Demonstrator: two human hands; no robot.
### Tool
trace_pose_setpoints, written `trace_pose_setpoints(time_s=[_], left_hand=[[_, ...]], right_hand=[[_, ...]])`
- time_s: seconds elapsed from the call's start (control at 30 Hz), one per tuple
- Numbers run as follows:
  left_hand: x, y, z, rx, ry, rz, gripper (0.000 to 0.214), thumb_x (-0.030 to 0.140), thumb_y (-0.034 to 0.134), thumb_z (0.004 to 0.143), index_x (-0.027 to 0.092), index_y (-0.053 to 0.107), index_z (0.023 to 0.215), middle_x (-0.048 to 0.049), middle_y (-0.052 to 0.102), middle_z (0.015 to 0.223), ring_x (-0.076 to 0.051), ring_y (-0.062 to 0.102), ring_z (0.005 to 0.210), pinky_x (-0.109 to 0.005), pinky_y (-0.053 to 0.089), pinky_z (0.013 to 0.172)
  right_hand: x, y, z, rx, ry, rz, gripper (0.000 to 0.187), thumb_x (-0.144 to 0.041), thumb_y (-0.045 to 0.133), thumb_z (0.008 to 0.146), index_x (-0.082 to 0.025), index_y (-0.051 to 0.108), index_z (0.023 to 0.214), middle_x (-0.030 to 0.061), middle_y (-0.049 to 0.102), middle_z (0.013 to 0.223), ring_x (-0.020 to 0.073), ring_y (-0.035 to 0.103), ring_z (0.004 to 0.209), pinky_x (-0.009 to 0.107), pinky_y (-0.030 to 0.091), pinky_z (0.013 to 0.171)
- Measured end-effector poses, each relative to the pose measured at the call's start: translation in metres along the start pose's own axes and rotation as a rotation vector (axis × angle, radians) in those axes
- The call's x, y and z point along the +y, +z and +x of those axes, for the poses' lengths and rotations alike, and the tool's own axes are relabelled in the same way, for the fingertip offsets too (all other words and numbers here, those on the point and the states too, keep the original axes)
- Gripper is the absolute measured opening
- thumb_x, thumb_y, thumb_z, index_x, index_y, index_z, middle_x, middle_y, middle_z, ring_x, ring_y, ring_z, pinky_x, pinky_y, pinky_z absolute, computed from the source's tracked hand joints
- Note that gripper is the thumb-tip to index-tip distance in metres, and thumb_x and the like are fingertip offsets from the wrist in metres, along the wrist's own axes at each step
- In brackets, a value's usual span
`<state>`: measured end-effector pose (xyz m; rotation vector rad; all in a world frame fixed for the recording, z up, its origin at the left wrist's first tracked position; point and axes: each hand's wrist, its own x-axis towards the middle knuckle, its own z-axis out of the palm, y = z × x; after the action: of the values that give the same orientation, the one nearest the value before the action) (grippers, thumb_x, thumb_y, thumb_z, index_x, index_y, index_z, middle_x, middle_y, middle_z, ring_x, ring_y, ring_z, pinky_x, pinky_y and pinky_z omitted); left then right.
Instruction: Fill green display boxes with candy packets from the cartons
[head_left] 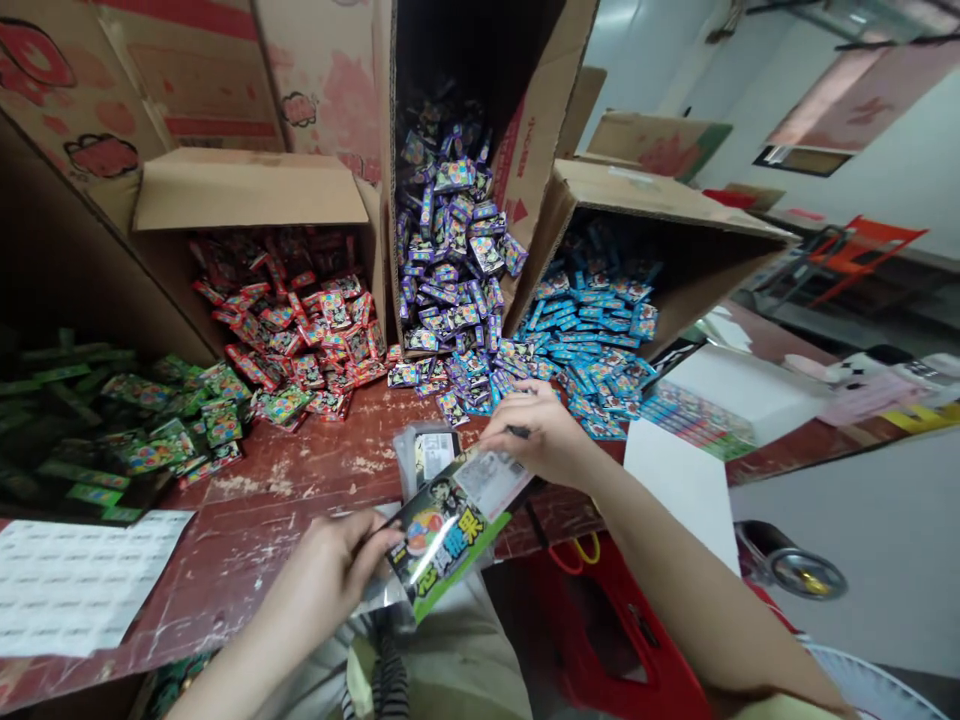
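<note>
My left hand (330,572) pinches the lower edge of a glossy printed plastic pouch (450,520) with a green stripe and large characters. My right hand (536,432) is closed on the pouch's upper end, fingers curled over its top edge. Both hands hold the pouch just above the near edge of the worn red table (285,500). A second clear pouch (427,455) lies on the table right behind it. Piles of small wrapped candies spill toward me: green ones (150,430), red ones (300,330), purple ones (457,290) and blue ones (600,340).
Tipped cardboard boxes (247,190) behind the piles hold each candy colour. A white sheet of labels (75,580) lies at the table's left front. A white box (720,420) stands to the right, and a red plastic stool (600,620) sits below the table edge.
</note>
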<state>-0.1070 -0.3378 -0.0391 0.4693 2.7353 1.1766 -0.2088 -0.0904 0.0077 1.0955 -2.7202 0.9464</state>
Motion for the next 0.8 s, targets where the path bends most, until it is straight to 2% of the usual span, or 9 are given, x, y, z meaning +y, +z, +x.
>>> trace_pose_setpoints(time_s=[0.1, 0.17, 0.23, 0.3, 0.43, 0.53, 0.6, 0.67, 0.8], left_hand=[[-0.01, 0.012, 0.004, -0.003, 0.006, -0.012, 0.023, 0.035, 0.051, 0.087, 0.021, 0.067, 0.079, -0.001, 0.067, 0.06, -0.016, 0.062, 0.053, -0.022, 0.041, 0.051], [-0.004, 0.017, 0.017, 0.073, 0.039, -0.074, 0.025, 0.037, 0.052, 0.085, 0.02, 0.068, 0.078, -0.0013, 0.067, 0.06, -0.016, 0.062, 0.055, -0.022, 0.042, 0.051], [0.004, 0.017, 0.029, 0.22, 0.033, -0.168, 0.033, 0.041, 0.05, 0.085, 0.018, 0.067, 0.069, -0.0003, 0.065, 0.057, -0.014, 0.058, 0.051, -0.02, 0.041, 0.049], [0.006, 0.017, 0.036, 0.351, -0.026, -0.241, 0.038, 0.044, 0.051, 0.085, 0.017, 0.065, 0.063, 0.0019, 0.06, 0.052, -0.012, 0.051, 0.045, -0.019, 0.039, 0.045], [-0.002, 0.02, 0.035, 0.408, -0.129, -0.279, 0.033, 0.046, 0.059, 0.082, 0.016, 0.067, 0.069, 0.0029, 0.058, 0.054, -0.012, 0.051, 0.05, -0.02, 0.041, 0.048], [-0.002, 0.021, 0.033, 0.396, -0.068, -0.34, 0.031, 0.045, 0.062, 0.079, 0.017, 0.069, 0.068, -0.0008, 0.066, 0.067, -0.016, 0.06, 0.064, -0.022, 0.048, 0.06], [0.0, 0.021, 0.033, 0.379, -0.059, -0.419, 0.03, 0.046, 0.064, 0.077, 0.017, 0.072, 0.07, -0.0025, 0.07, 0.073, -0.018, 0.063, 0.069, -0.024, 0.051, 0.064], [0.001, 0.021, 0.032, 0.385, -0.122, -0.494, 0.032, 0.049, 0.067, 0.073, 0.018, 0.074, 0.076, -0.0037, 0.073, 0.079, -0.019, 0.065, 0.071, -0.025, 0.053, 0.066], [-0.001, 0.022, 0.031, 0.491, -0.402, -0.574, 0.046, 0.055, 0.075, 0.06, 0.017, 0.075, 0.086, -0.0036, 0.074, 0.074, -0.02, 0.065, 0.067, -0.025, 0.054, 0.059]], right_hand=[[-0.019, 0.01, 0.004, -0.059, -0.105, 0.089, 0.025, -0.028, 0.058, 0.086, -0.026, 0.066, 0.062, -0.0031, 0.069, 0.065, 0.0139, 0.061, 0.068, 0.038, 0.031, 0.095], [-0.034, 0.023, 0.002, -0.006, -0.093, 0.116, 0.017, -0.028, 0.061, 0.083, -0.026, 0.067, 0.067, -0.0014, 0.07, 0.074, 0.0175, 0.062, 0.081, 0.04, 0.032, 0.096], [-0.042, 0.035, -0.005, 0.209, 0.078, 0.132, 0.008, -0.033, 0.068, 0.077, -0.026, 0.068, 0.081, 0.0031, 0.07, 0.093, 0.0228, 0.059, 0.098, 0.043, 0.032, 0.098], [-0.043, 0.046, -0.016, 0.38, 0.288, 0.265, 0.026, -0.04, 0.074, 0.071, -0.024, 0.067, 0.091, 0.0076, 0.068, 0.102, 0.0256, 0.058, 0.101, 0.044, 0.039, 0.094], [-0.038, 0.059, -0.028, 0.317, 0.506, 0.802, 0.029, -0.047, 0.071, 0.071, -0.019, 0.064, 0.074, 0.0045, 0.069, 0.077, 0.0199, 0.063, 0.073, 0.034, 0.049, 0.071], [-0.036, 0.063, -0.023, 0.404, 0.565, 1.003, 0.032, -0.046, 0.077, 0.063, -0.018, 0.063, 0.069, 0.0012, 0.067, 0.071, 0.0161, 0.062, 0.068, 0.03, 0.048, 0.068], [-0.037, 0.063, -0.015, 0.387, 0.556, 1.128, 0.036, -0.047, 0.08, 0.057, -0.017, 0.062, 0.067, -0.0006, 0.065, 0.066, 0.014, 0.06, 0.064, 0.028, 0.048, 0.066], [-0.036, 0.063, -0.007, 0.366, 0.548, 1.184, 0.04, -0.05, 0.082, 0.053, -0.016, 0.061, 0.062, -0.002, 0.062, 0.06, 0.012, 0.056, 0.058, 0.026, 0.046, 0.061], [-0.033, 0.07, 0.003, 0.415, 0.563, 1.102, 0.044, -0.052, 0.082, 0.048, -0.017, 0.057, 0.052, -0.003, 0.057, 0.053, 0.01, 0.049, 0.05, 0.024, 0.04, 0.05]])
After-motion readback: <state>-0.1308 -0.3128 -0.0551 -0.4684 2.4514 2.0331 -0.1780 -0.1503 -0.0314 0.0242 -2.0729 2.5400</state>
